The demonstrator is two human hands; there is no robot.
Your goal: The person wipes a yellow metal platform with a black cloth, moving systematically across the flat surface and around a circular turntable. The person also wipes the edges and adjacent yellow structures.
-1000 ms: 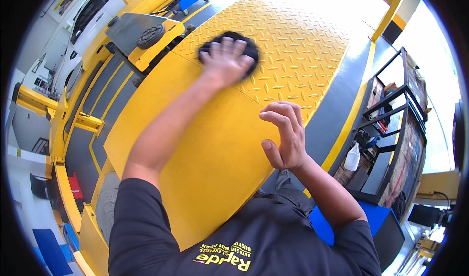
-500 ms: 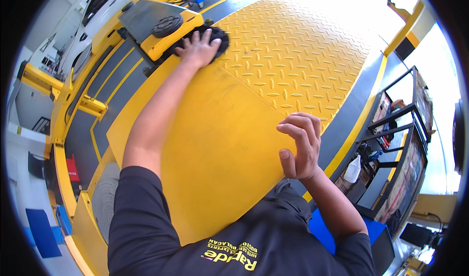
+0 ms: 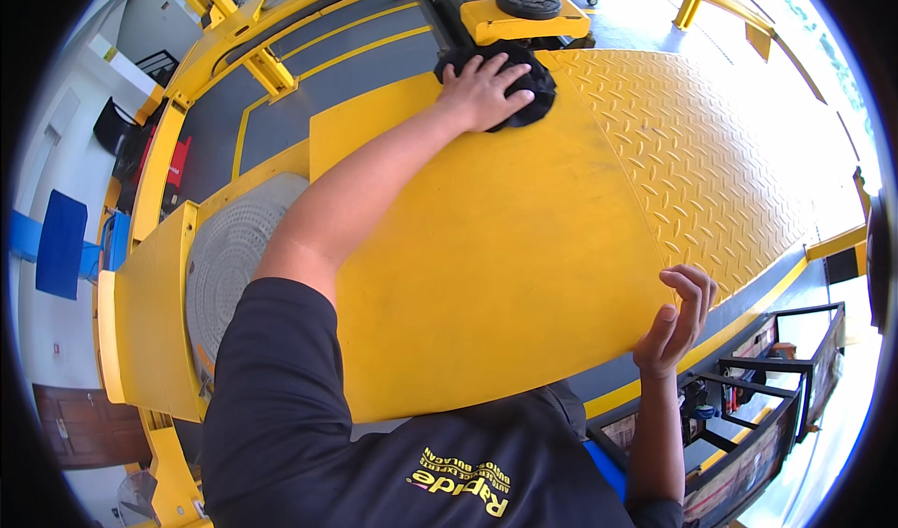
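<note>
My left hand presses flat on a black cloth at the far edge of a big yellow metal ramp plate, part smooth and part ribbed with a diamond pattern. The arm reaches straight out over the smooth part. My right hand rests at the plate's near right edge, fingers curled loosely and apart, holding nothing.
A yellow block with a black round pad sits just beyond the cloth. A grey round turntable plate lies to the left in the yellow lift runway. A black tool cart stands at the lower right.
My left hand has slid the black cloth across the plate toward its far left edge. My right hand has shifted to the plate's right rim as my view turned.
</note>
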